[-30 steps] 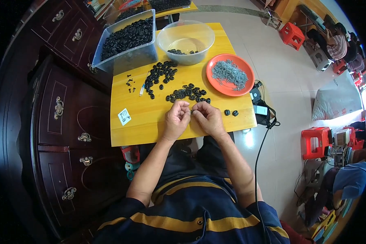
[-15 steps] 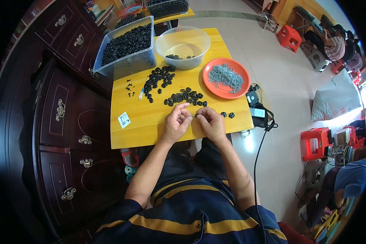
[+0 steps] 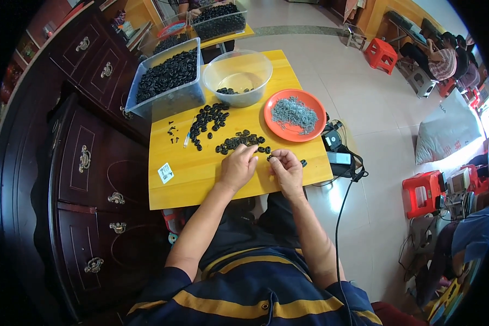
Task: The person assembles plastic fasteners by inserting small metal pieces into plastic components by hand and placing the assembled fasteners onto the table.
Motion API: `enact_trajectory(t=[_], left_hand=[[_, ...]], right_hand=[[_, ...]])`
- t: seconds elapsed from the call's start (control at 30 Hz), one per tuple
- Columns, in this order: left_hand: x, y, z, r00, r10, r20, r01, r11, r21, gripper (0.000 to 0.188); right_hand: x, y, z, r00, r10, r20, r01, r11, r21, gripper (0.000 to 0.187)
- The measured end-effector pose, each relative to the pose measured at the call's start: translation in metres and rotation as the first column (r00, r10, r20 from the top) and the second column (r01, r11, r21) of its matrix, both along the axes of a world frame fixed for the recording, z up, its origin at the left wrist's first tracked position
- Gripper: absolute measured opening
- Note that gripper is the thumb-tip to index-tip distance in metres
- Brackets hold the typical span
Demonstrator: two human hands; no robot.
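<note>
My left hand (image 3: 238,168) reaches over the near edge of a loose pile of small black ring-like pieces (image 3: 234,143). Its index finger is stretched out and touches or hovers at the pile, with the thumb apart from it. Beside it, my right hand (image 3: 288,173) pinches one small black ring-like piece (image 3: 270,157) between thumb and fingertips. The other fingers of that hand are curled. Another black piece (image 3: 303,163) lies just right of my right hand. More black pieces (image 3: 209,119) are spread farther back on the yellow table (image 3: 190,185).
A blue-tinted bin (image 3: 165,103) heaped with black pieces stands back left, beside a clear bowl (image 3: 238,62). An orange plate (image 3: 320,122) holds small grey metal pieces. A white label (image 3: 165,173) lies left; a cable (image 3: 339,228) hangs right. Dark drawers (image 3: 92,179) flank the table.
My left hand has turned and stretched its index finger forward to the black pile. My right hand stays pinched, slightly farther right. The whole view has shifted a little.
</note>
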State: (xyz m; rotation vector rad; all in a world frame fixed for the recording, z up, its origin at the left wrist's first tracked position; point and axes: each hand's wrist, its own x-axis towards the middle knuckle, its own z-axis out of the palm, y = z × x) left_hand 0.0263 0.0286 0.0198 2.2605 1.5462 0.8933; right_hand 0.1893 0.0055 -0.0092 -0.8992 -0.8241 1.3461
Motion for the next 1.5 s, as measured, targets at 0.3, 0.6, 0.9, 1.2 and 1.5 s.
enact_trajectory(t=[0.3,0.6,0.9,1.2,1.5], left_hand=[[0.001,-0.012,0.006,0.996,0.06,0.072,-0.059,0.998,-0.026,0.026],[-0.001,-0.005,0.0,0.999,0.043,0.027,-0.042,0.997,-0.059,0.02],[-0.012,-0.013,-0.02,0.795,0.07,0.602,0.072,0.975,-0.209,0.011],[-0.014,-0.018,-0.011,0.533,0.18,0.827,0.246,0.902,-0.354,0.015],[-0.015,-0.016,-0.02,0.615,0.092,0.783,0.277,0.905,-0.324,0.015]], right_hand=[[0.002,0.003,-0.004,0.999,0.027,0.037,-0.027,1.0,0.014,0.012],[0.001,0.003,-0.005,0.997,0.057,0.047,-0.058,0.998,0.025,0.012],[-0.004,0.003,-0.007,0.992,0.051,0.113,-0.054,0.998,0.021,0.013],[0.001,0.002,-0.001,0.974,0.123,0.19,-0.119,0.992,-0.033,0.012],[0.001,0.003,-0.006,0.975,0.146,0.166,-0.148,0.989,0.001,0.011]])
